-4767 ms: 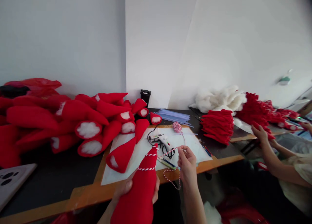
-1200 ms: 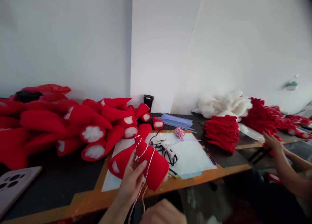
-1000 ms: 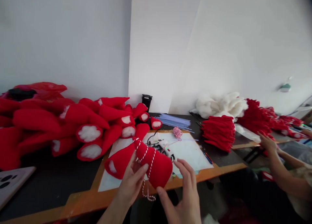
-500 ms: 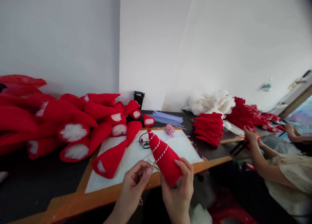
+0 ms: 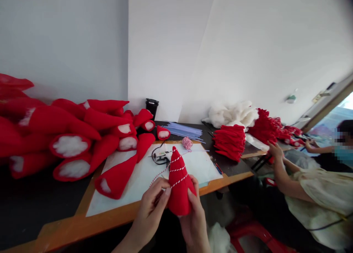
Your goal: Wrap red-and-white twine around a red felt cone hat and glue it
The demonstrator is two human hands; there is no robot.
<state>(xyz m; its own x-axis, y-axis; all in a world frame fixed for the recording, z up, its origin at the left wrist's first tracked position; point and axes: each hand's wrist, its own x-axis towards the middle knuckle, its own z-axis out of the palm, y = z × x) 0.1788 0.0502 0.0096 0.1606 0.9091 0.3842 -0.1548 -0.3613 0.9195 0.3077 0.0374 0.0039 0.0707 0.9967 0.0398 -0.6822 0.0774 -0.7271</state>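
A stuffed red felt cone stands tip up between my hands, above the table's front edge. Red-and-white twisted cord spirals around it from the tip down. My right hand grips the cone's lower right side. At its left side, my left hand pinches the cord against the felt, fingers closed. The cord trails behind toward a ball of the same cord on the white board. Just left of the cone's tip lies a white-and-black glue gun with a black cable.
Many stuffed red cones are piled at left. Behind the board lie pale glue sticks and a black canister. Stacked red felt and white stuffing are at right. A co-worker's arm reaches in beyond.
The cone has turned from leaning left to nearly upright. My left hand has brought the cord close against its side. The view has shifted slightly right.
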